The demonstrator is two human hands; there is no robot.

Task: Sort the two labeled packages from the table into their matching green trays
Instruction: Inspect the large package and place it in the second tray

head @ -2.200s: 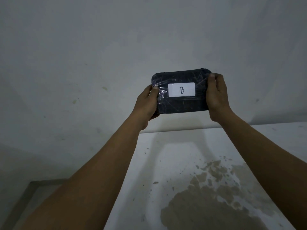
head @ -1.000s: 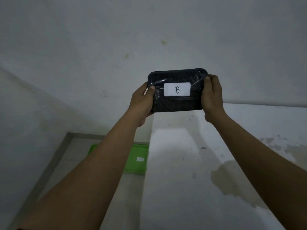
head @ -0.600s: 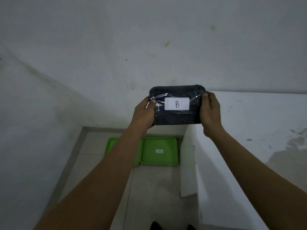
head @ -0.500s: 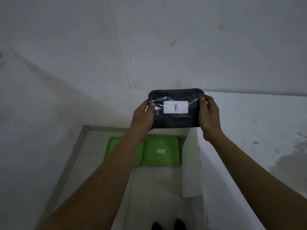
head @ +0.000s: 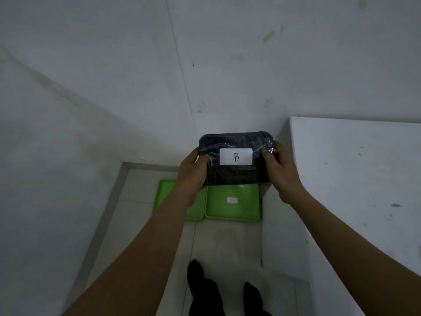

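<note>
Only the head cam to go on here, so one view it is. I'm seeing both hands up in front of me with the black package (head: pixel 235 172) held between them, label side facing the camera. It's wrapped in shiny clear film and the white sticker (head: pixel 236 156) on it reads "B". The left hand (head: pixel 193 173) is clamped on the left short edge, thumb over the front and the rest of the fingers tucked behind. The right hand (head: pixel 279 168) does the same on the right edge, thumb pinching the crinkled film at the top corner.

The package is up in the air, above the floor, not touching anything but the hands. Down below it on the tiled floor (head: pixel 218 242) sit two green trays side by side, edges touching, tucked into the corner of the walls. The right tray (head: pixel 232 210) has a small white tag in the middle, too blurry for me to read. The left tray (head: pixel 165 190) is mostly hidden behind my left forearm. The white table (head: pixel 355 179) is off to the right, its corner just beside the right tray. Dark shoes (head: pixel 205 290) show at the bottom.
</note>
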